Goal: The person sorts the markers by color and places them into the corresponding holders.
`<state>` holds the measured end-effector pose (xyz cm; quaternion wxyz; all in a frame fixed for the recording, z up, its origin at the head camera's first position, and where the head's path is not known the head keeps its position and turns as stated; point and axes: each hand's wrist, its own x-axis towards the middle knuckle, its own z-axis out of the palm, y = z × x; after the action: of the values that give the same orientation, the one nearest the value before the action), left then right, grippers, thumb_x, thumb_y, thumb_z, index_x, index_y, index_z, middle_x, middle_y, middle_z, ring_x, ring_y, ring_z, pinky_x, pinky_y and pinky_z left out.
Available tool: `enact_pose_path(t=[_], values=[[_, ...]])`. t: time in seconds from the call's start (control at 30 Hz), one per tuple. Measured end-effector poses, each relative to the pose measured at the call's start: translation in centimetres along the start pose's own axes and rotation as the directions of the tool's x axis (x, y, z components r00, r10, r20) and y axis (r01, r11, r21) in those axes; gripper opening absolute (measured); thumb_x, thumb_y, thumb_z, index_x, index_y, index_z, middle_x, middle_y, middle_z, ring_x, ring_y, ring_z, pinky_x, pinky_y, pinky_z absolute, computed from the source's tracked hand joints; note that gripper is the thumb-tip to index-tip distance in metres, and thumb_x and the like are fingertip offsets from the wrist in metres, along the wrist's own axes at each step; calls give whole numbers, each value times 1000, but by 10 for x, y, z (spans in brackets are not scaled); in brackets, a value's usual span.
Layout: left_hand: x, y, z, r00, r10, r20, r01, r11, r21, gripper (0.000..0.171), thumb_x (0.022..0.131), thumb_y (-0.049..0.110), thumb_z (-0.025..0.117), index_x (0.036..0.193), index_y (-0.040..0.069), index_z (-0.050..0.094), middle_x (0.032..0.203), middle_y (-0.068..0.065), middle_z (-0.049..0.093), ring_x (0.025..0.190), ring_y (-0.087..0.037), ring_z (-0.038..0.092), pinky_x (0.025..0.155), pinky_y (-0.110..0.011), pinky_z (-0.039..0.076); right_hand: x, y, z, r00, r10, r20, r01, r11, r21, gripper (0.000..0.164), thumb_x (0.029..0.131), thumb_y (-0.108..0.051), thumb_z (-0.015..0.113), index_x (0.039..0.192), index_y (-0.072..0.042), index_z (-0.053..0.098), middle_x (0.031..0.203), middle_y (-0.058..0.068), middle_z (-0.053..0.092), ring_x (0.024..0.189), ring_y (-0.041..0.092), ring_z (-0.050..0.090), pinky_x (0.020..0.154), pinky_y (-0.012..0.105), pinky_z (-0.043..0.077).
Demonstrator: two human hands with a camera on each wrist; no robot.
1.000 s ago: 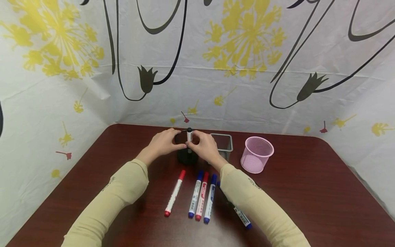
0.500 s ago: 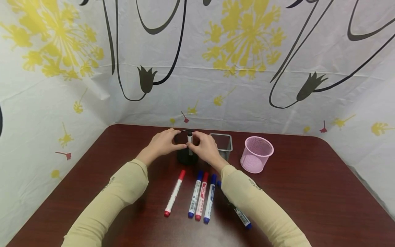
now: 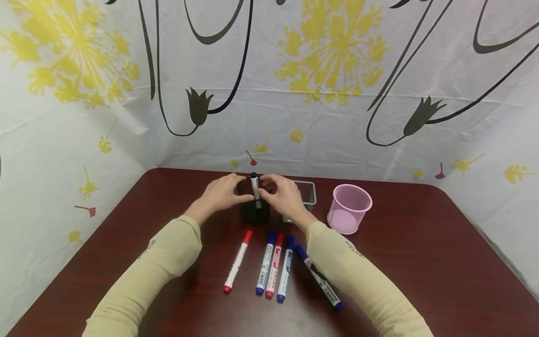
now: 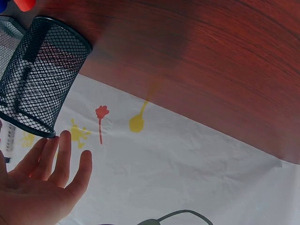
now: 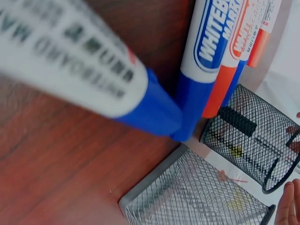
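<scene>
A white marker with a black cap (image 3: 255, 186) stands in the black mesh pen holder (image 3: 254, 215), leaning slightly left. My left hand (image 3: 220, 193) holds the pen holder at its rim, thumb in front and fingers behind. In the left wrist view its fingertips touch the rim of the pen holder (image 4: 47, 79). My right hand (image 3: 284, 196) is just right of the marker, its thumb close to the barrel and its fingers apart from it; whether the thumb touches cannot be told. Only part of the right hand (image 5: 287, 206) shows in the right wrist view.
Right of the pen holder stands a grey mesh square holder (image 3: 312, 199), partly behind my right hand. Farther right is a pink mesh cup (image 3: 344, 222). Several red and blue markers lie in front, including a red marker (image 3: 237, 264) and a blue marker (image 3: 322, 283) beneath my right forearm.
The marker dropped lower into the pen holder, then its cap tipped left. My right hand has let go of it and shifted slightly right. My left hand stays at the rim.
</scene>
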<state>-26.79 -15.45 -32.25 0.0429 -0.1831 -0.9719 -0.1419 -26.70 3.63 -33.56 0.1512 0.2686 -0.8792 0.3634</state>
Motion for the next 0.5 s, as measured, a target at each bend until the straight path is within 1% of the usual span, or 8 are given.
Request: enact_pose_path(t=[0.07,0.2,0.33,0.5], values=[[0,0,0,1000,1,-5,-1,1000,-2,68,77,52,59,125,5,49,108,-11,53,87,-22,53,75,-39,43,0,0,-3,1000,-8,-5,7,1000,-10,31,81,-25,64,109,-12,61,91,0,62,79,11,58,65,28,45],[1,0,1,1000,6,-17,-6,1000,-1,67,77,52,60,124,6,50,106,-10,54,85,-21,53,74,-39,43,0,-1,-10,999,-31,-11,31,999,-19,30,81,-25,64,108,-11,62,92,1,63,81,14,58,66,31,45],[2,0,0,1000,9,-17,-9,1000,-4,68,77,51,60,124,4,49,111,-12,53,92,-24,52,78,-40,42,-1,1,-18,999,-49,-15,49,998,-40,28,81,-25,64,105,-12,63,90,-2,63,79,13,57,64,31,44],[1,0,1,1000,8,-12,-8,1000,5,68,77,50,60,125,3,49,115,-13,51,99,-26,51,81,-42,41,-5,3,-30,995,-93,-20,92,994,-66,25,80,-24,64,102,-13,64,84,-4,63,71,11,56,58,28,41]])
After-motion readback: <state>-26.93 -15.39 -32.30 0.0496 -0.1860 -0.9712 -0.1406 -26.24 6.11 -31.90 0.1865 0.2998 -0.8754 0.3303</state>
